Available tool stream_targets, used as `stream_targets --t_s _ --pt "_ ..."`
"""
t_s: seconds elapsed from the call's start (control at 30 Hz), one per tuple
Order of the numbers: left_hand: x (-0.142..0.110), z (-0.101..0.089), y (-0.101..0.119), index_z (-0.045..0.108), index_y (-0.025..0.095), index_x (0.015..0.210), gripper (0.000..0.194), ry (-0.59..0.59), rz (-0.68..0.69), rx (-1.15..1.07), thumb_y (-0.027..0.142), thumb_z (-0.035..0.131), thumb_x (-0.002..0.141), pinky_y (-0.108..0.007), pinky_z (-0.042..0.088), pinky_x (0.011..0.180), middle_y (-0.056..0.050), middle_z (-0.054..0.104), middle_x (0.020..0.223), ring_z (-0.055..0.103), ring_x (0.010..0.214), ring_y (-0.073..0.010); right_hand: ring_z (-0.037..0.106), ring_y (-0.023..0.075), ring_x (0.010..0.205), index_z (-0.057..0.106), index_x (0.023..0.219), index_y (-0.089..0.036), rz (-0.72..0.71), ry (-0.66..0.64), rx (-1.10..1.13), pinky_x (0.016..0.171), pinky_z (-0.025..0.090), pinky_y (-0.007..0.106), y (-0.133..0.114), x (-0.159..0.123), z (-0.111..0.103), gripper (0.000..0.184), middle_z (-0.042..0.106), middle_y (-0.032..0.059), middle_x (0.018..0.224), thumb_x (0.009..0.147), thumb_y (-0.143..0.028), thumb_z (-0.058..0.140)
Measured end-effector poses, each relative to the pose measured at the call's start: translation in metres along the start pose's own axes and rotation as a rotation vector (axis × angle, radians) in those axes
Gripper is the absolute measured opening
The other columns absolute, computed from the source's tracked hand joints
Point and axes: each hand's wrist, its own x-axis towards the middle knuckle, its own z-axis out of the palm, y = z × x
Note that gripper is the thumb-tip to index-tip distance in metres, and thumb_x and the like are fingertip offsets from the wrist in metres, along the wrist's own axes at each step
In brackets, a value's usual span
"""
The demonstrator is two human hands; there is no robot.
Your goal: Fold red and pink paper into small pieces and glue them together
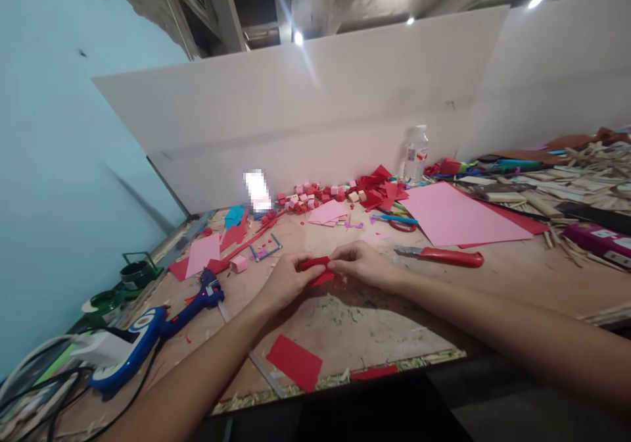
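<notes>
A small piece of red paper is held between both hands above the middle of the table; it looks folded. My left hand pinches its left side, thumb on top. From the right, my right hand grips the other edge with thumb and fingertips. Nearer to me lies a flat red paper rectangle, close to the table's front edge. A utility knife with a red handle rests to the right of my right hand. To the left of my left hand stands a small pink paper cube.
A blue hot glue gun and a blue power strip with cables lie at the left. Small pink and red cubes are heaped at the back. Pink sheets, a plastic bottle and wood strips lie rightward.
</notes>
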Motion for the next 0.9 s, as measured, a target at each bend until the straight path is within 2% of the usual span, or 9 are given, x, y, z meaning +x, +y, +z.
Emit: stream_targets --t_s 0.27,0.57,0.67,0.9 --pt "0.0001 0.0004 0.0003 0.081 0.014 0.094 0.029 -0.028 -0.029 -0.165 0.038 0.078 0.079 -0.031 0.054 0.069 -0.01 0.079 0.091 0.071 0.078 -0.0225 0.063 0.0135 0.056 0.07 0.077 -0.017 -0.01 0.043 -0.01 0.058 0.048 0.024 0.0061 0.0029 -0.0046 0.019 0.069 0.0006 0.062 0.085 -0.034 0.068" --pt "0.0016 0.0014 -0.0005 0.081 0.014 0.093 0.024 -0.072 -0.005 -0.133 0.034 0.076 0.081 -0.029 0.052 0.065 -0.008 0.078 0.087 0.07 0.074 -0.02 0.065 0.0123 0.056 0.066 0.076 -0.017 -0.041 0.0 -0.083 0.058 0.051 0.022 0.0008 -0.0018 -0.003 0.012 0.069 -0.0006 0.06 0.087 -0.019 0.061" --pt "0.0006 0.0013 0.0011 0.081 0.014 0.092 0.024 -0.083 -0.002 -0.106 0.034 0.076 0.081 -0.028 0.052 0.067 -0.008 0.078 0.087 0.069 0.074 -0.0192 0.064 0.0124 0.054 0.067 0.08 -0.016 -0.036 -0.005 -0.065 0.054 0.049 0.022 0.0018 -0.001 -0.0031 0.01 0.068 -0.001 0.058 0.087 -0.022 0.064" --pt "0.0002 -0.0005 0.0057 0.081 0.016 0.092 0.022 -0.115 0.005 -0.095 0.035 0.076 0.081 -0.029 0.052 0.069 -0.007 0.079 0.086 0.07 0.076 -0.0192 0.061 0.0124 0.052 0.066 0.076 -0.017 -0.06 -0.022 -0.061 0.052 0.045 0.023 0.006 0.0004 -0.0053 0.018 0.066 -0.0011 0.057 0.086 -0.031 0.07"
